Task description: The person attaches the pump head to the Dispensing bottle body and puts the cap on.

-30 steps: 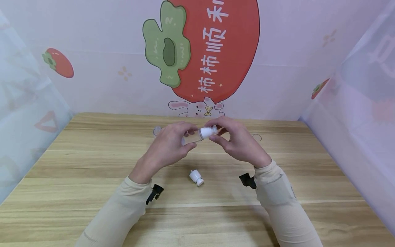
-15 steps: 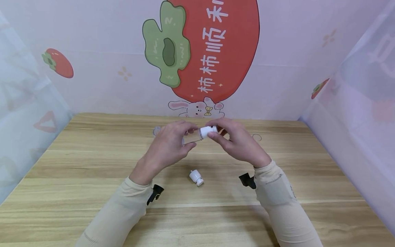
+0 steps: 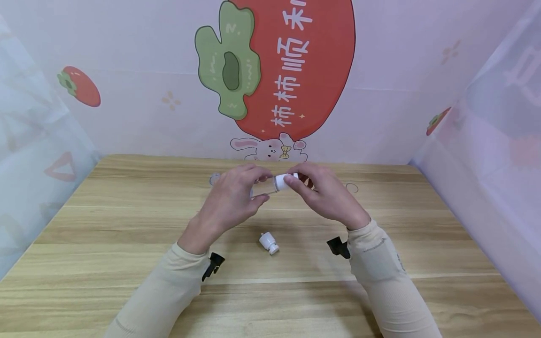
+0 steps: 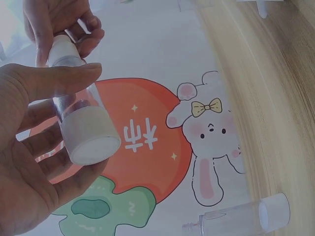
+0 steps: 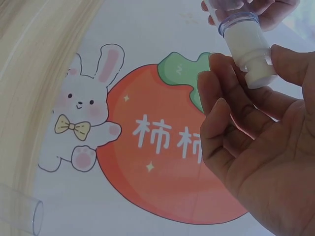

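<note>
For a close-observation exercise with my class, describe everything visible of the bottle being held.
The bottle has a see-through body, plastic-looking, a white base and a white top with a narrower end; a clear rim shows where body meets top. It tilts, held off the table. The left hand grips the body; the right hand pinches the top. Whether it holds liquid is unclear.

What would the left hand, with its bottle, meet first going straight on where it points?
Likely the right hand, which pinches the white cap of the clear bottle in the left hand; depth is unclear.
</note>
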The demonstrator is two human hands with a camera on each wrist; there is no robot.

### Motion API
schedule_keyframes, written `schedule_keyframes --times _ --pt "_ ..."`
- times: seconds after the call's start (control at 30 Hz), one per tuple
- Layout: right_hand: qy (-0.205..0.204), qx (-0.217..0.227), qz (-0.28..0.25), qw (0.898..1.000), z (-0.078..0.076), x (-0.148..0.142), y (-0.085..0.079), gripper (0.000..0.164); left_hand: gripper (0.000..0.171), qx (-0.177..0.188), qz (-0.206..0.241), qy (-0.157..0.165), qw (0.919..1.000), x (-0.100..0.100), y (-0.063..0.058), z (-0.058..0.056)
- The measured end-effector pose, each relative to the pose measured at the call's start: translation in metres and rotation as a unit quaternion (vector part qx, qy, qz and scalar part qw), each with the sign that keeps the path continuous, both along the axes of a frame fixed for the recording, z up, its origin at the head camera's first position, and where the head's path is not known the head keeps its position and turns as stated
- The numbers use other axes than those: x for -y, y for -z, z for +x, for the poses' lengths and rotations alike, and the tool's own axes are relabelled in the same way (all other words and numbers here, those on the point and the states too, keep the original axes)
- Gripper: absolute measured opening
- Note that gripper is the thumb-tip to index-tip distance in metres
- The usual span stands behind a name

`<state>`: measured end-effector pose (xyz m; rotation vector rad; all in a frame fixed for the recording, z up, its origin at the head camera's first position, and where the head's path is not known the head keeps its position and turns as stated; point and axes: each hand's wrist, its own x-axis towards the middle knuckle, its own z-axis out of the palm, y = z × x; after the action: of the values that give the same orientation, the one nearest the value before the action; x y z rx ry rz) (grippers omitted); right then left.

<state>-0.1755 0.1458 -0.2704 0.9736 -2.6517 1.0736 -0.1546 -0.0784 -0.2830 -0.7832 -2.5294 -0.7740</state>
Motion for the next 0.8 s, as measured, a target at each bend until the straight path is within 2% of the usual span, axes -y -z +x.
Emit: schedule_keyframes --times 0.47,0.67,0.8 --pt "0.021 0.014 0.004 1.000 -0.0003 -0.0013 -0.0004 0.019 0.043 -0.007 -0.005 -0.002 1.0000 -0.0003 0.0001 0.0001" --pt "0.007 0.006 -0.018 1.000 -0.0002 -0.0020 -0.0005 0.018 0.042 -0.005 0.001 0.000 1.0000 -0.0001 0.0006 -0.0006" --pt "-0.007 -0.002 -0.026 1.000 -0.0006 -0.0027 -0.0001 0.024 0.042 0.007 0.007 0.001 0.9999 0.0001 0.0007 -0.0012"
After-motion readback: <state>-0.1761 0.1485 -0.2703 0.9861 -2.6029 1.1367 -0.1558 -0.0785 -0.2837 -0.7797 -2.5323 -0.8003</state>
